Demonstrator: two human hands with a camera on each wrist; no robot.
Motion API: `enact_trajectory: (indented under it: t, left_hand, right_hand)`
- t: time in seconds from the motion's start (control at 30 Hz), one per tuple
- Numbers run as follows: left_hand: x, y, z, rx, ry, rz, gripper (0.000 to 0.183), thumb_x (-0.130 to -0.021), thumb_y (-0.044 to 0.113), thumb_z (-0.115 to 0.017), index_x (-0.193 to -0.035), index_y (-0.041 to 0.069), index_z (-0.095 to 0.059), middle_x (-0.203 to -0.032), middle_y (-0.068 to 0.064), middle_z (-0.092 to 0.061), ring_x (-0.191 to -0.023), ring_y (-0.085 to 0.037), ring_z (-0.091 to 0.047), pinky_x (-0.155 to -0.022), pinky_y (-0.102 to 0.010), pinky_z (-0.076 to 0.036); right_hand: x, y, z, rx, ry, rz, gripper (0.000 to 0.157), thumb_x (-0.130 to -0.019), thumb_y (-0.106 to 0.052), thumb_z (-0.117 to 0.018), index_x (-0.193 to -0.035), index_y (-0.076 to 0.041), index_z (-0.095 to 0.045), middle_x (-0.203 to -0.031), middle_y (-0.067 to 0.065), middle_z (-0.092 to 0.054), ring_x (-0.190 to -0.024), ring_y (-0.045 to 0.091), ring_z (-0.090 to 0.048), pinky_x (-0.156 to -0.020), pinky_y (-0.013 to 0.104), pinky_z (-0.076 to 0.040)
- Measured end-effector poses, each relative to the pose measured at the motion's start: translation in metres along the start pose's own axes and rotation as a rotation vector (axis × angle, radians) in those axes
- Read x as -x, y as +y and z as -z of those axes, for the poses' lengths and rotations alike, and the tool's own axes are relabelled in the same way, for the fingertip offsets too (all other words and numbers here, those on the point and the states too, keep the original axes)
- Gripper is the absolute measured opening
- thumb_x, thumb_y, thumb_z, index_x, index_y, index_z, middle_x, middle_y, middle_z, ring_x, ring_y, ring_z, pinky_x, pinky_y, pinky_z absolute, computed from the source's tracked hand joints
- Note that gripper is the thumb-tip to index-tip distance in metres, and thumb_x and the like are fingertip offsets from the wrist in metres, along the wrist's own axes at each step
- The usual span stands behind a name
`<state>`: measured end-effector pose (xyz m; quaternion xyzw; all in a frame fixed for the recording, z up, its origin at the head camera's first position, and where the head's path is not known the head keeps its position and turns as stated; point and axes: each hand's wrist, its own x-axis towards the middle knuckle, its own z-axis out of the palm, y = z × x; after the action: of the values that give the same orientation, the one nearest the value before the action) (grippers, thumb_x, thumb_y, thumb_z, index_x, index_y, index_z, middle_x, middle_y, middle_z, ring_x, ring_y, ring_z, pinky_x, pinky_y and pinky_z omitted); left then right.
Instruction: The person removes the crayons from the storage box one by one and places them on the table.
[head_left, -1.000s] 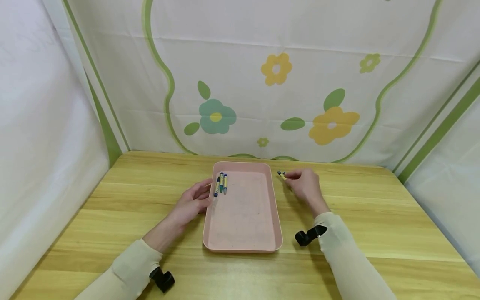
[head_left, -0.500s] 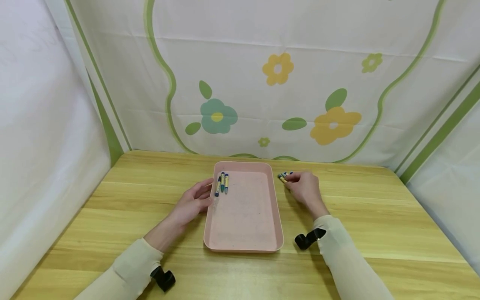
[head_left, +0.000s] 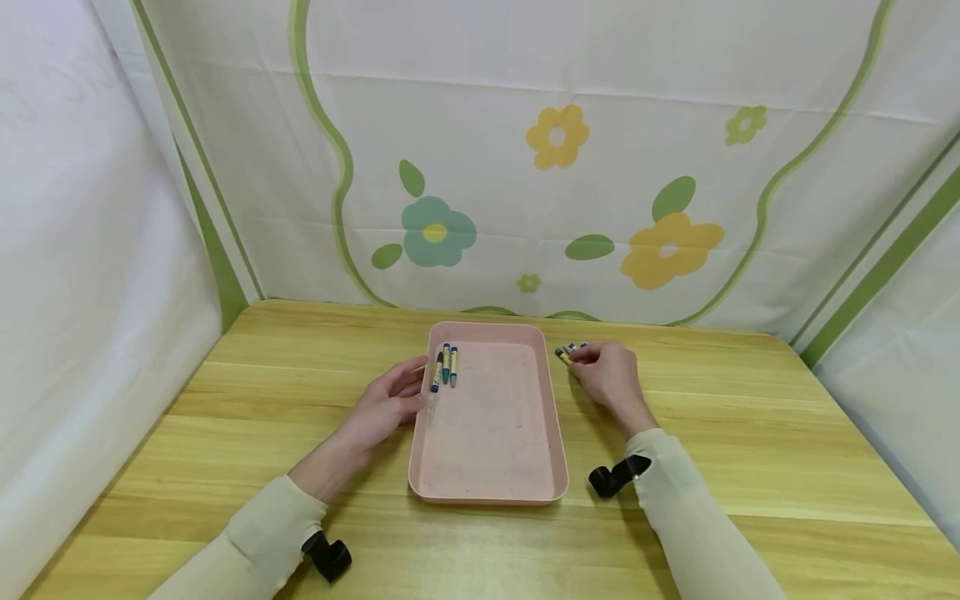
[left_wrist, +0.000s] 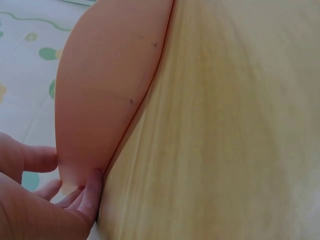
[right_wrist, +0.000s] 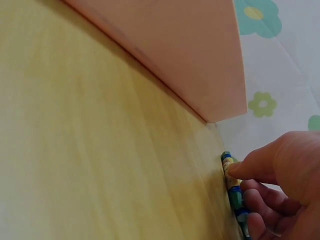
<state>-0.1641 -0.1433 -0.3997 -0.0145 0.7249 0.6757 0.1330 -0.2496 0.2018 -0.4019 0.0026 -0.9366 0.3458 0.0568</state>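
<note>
My left hand rests its fingertips against the outer left wall of a pink tray; the left wrist view has the thumb at the rim and the other fingers lower on the wall. Inside the tray's far left corner lie a few crayons with yellow wrappers and blue bands. To the right of the tray, my right hand pinches a crayon low at the table, with the thumb on its wrapper. More crayons show beside the fingers; the hand partly hides them.
The wooden table carries the tray near its middle. A white flowered curtain hangs right behind the table's far edge, with white fabric on both sides. Black wrist cameras sit on both sleeves.
The right hand has lowered the crayons slightly and spread them, so more crayon ends show beside its fingers. The left hand and tray hold still, apart from a slight camera shift.
</note>
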Motion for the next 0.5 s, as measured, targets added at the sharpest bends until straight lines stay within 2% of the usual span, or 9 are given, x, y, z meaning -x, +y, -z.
enact_trajectory:
  t: [0.17,0.33,0.4,0.5]
  left_hand:
    - [0.001,0.001,0.0,-0.001,-0.002,-0.004,0.066,-0.104,0.002,-0.056,-0.166,0.012,-0.035,-0.17,-0.019,-0.039,-0.154,-0.037,-0.044,-0.114,-0.044,-0.05]
    - [0.001,0.001,0.0,-0.003,0.002,-0.004,0.066,-0.104,0.001,-0.057,-0.166,0.012,-0.035,-0.169,-0.02,-0.04,-0.151,-0.038,-0.047,-0.113,-0.042,-0.051]
    - [0.001,0.001,0.0,-0.003,0.001,-0.004,0.066,-0.104,0.001,-0.056,-0.166,0.012,-0.035,-0.169,-0.02,-0.04,-0.152,-0.038,-0.047,-0.113,-0.043,-0.051]
    - [0.001,0.001,0.0,-0.002,0.001,0.0,0.066,-0.104,0.002,-0.056,-0.166,0.012,-0.035,-0.169,-0.02,-0.039,-0.153,-0.038,-0.045,-0.113,-0.043,-0.051]
  right_hand:
    - [0.0,-0.004,0.003,-0.023,0.002,-0.01,0.018,-0.095,-0.018,-0.075,-0.107,-0.008,-0.084,-0.105,0.011,-0.083,-0.101,0.03,-0.075,-0.089,0.042,-0.058]
    - [0.0,-0.01,0.006,-0.072,-0.027,-0.039,0.021,-0.096,-0.024,-0.076,-0.109,-0.009,-0.083,-0.099,0.009,-0.082,-0.088,0.022,-0.072,-0.072,0.029,-0.052]
    - [-0.001,-0.013,0.007,-0.095,-0.036,-0.05,0.022,-0.097,-0.026,-0.077,-0.11,-0.011,-0.083,-0.1,0.008,-0.081,-0.089,0.022,-0.071,-0.072,0.028,-0.051]
    - [-0.002,-0.017,0.008,-0.118,-0.036,-0.05,0.024,-0.097,-0.027,-0.077,-0.113,-0.01,-0.082,-0.107,0.01,-0.08,-0.098,0.025,-0.071,-0.079,0.031,-0.053]
